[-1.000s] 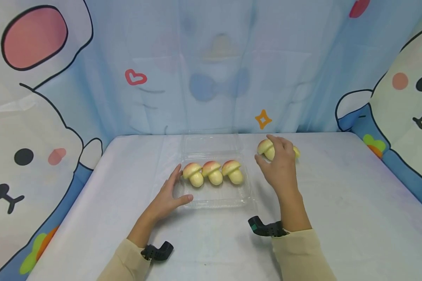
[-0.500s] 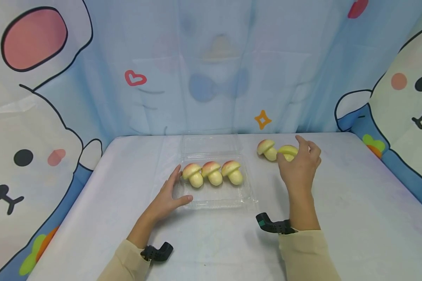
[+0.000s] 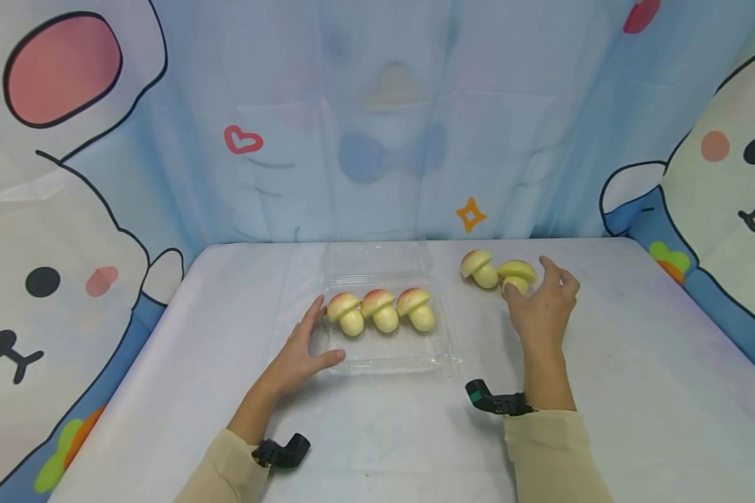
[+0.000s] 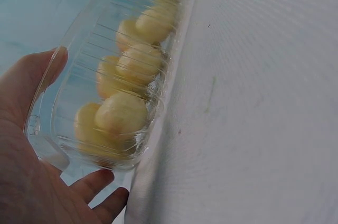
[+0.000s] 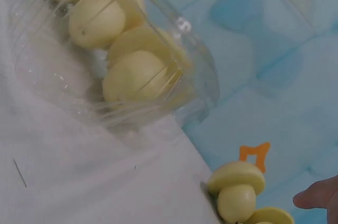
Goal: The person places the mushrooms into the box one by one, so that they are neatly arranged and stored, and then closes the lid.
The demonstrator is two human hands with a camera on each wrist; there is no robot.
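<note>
- Since a second ago the right hand (image 3: pixel 543 307) has slid from the left loose mushroom (image 3: pixel 478 266) to the right loose mushroom (image 3: pixel 517 273); the left hand (image 3: pixel 298 353) has stayed put against the tray (image 3: pixel 386 360).
- The right hand's grip is half closed around the right mushroom: the thumb touches its stem and the fingers curl behind the cap. Whether it is truly pinched, I cannot tell for sure.
- That mushroom lies on the tabletop (image 3: pixel 604 391) at the back right, just beside the left one, both well apart from the tray.
- The left hand's grip is released: straight fingers and thumb brace the tray's near left corner, as the left wrist view shows (image 4: pixel 31 145).
- The tray is clear thin plastic with its lid (image 3: pixel 377 257) folded back; three mushrooms (image 3: pixel 382 309) lie in a row inside, touching one another.
- The mushrooms look light, smooth and likely somewhat soft, perhaps toy or bun, so a gentle pinch at the stem or across the cap should do.
- The tray looks flimsy and apt to slide, so bracing it makes sense.
- A cartoon curtain (image 3: pixel 377 119) hangs behind.
</note>
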